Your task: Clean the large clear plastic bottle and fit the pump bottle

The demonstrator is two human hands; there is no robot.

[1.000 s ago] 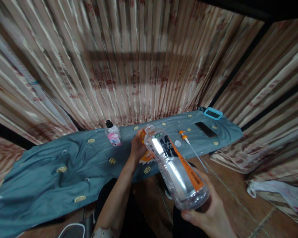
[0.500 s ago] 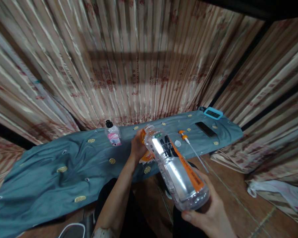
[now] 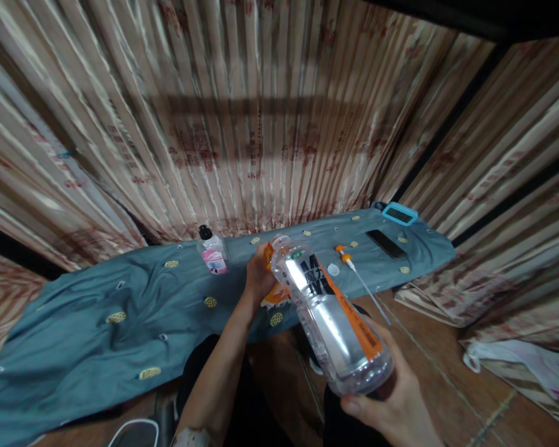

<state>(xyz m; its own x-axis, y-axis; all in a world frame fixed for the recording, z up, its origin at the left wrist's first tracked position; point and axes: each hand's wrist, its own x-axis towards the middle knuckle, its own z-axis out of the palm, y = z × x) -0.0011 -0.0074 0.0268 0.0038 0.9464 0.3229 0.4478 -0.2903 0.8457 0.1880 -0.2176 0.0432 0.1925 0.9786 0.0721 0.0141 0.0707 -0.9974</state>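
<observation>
Right hand (image 3: 394, 403) is down at about 5 o'clock in the frame, grip wrapped around the base of a big clear bottle (image 3: 331, 316). The bottle is tilted, base toward the camera and open neck pointing up and away toward 11 o'clock. It's got an orange and black label, and I can't tell if there's any liquid in it.

Left hand (image 3: 259, 273) sits right at the bottle's neck, dead centre of the frame. Its grip is closed on an orange thing (image 3: 274, 292), some wrapper or packet, pressed up beside the bottle mouth. Can't make out exactly what it is, since the hand and the bottle cover most of it.

Both hands are over the near edge of a desk covered by a blue-grey cloth (image 3: 97, 323) with small yellow patches.

On the cloth:
- small bottle (image 3: 212, 251) with a black cap and pink label, standing upright at about 10 o'clock from the left hand
- white cap (image 3: 333, 269), just right of the big bottle's neck
- orange-tipped pump tube (image 3: 361, 279), lying near the cap and running toward 4 o'clock
- dark phone (image 3: 386, 243), flat, further right at 2 o'clock
- blue-framed gadget (image 3: 399, 213), at the far right corner, beyond the phone

Striped curtains (image 3: 261, 124) hang all along behind the desk.
</observation>
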